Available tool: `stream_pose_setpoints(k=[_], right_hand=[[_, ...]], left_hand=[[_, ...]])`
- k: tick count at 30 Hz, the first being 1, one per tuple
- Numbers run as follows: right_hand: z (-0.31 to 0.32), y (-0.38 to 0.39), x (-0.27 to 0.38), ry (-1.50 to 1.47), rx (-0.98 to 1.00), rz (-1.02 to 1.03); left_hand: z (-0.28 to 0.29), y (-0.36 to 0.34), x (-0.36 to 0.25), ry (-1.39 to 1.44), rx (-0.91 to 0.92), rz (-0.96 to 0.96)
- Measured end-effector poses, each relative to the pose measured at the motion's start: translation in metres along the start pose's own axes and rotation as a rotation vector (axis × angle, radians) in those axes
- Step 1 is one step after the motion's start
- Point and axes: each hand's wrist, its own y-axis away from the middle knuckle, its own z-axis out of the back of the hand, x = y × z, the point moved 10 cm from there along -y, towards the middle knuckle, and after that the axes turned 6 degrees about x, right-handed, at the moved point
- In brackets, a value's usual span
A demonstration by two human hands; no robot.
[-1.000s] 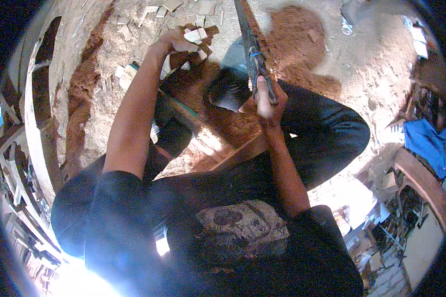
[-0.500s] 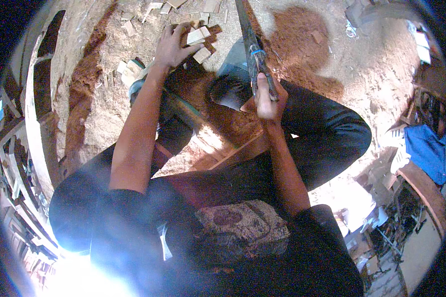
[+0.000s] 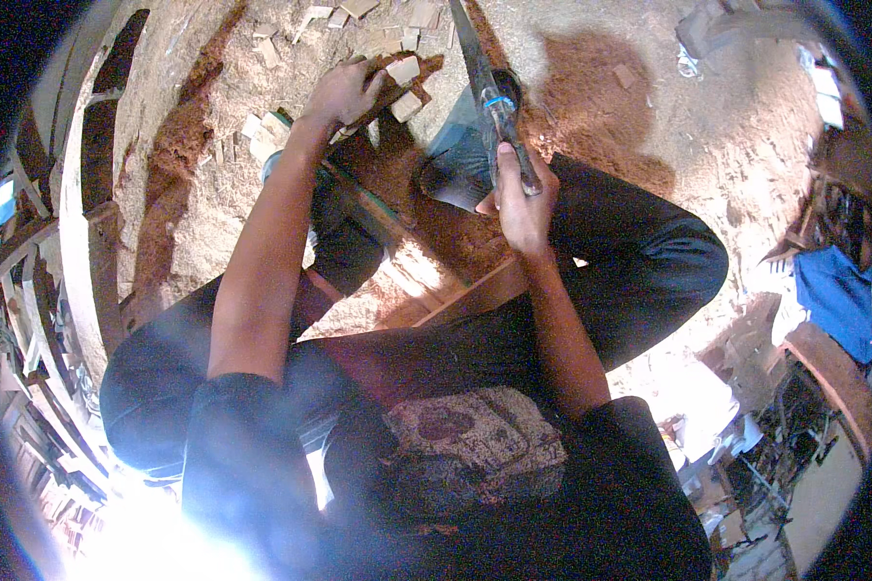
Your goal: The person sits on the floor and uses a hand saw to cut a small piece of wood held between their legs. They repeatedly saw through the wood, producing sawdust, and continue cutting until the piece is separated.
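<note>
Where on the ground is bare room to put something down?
Mostly pale ground between the reddish-brown area and the blue cloth; a smaller patch lies left of the left forearm. It is crowded near the left hand, among small wood blocks.

The person's right hand (image 3: 526, 208) was closed around the handle (image 3: 499, 124) of a handsaw (image 3: 475, 63), whose blade pointed away from the body. The left hand (image 3: 339, 95), fingers bent, was just beside two pale wood blocks (image 3: 403, 71); contact could not be told. Wood offcuts (image 3: 422, 15) lay farther off, and a blue cloth (image 3: 833, 305) near the right rim.
</note>
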Motion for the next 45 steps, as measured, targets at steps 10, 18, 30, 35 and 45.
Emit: stream_pose_setpoints(k=[10, 18, 30, 35, 45], right_hand=[[-0.011, 0.005, 0.015, -0.033, 0.029, 0.059], [-0.020, -0.001, 0.001, 0.179, 0.154, 0.159], [-0.043, -0.003, 0.008, 0.352, 0.109, 0.522], [-0.073, -0.013, -0.008, 0.169, 0.364, 0.181], [-0.074, -0.018, -0.015, 0.119, 0.380, 0.175]], left_hand=[[0.009, -0.008, 0.002, 0.041, -0.225, 0.288], [-0.014, -0.012, 0.021, 0.085, -0.300, 0.311], [-0.030, -0.044, 0.041, 0.177, -0.121, 0.592], [-0.049, -0.052, 0.067, -0.061, -0.202, 0.572], [-0.024, -0.043, 0.028, 0.034, -0.185, 0.643]])
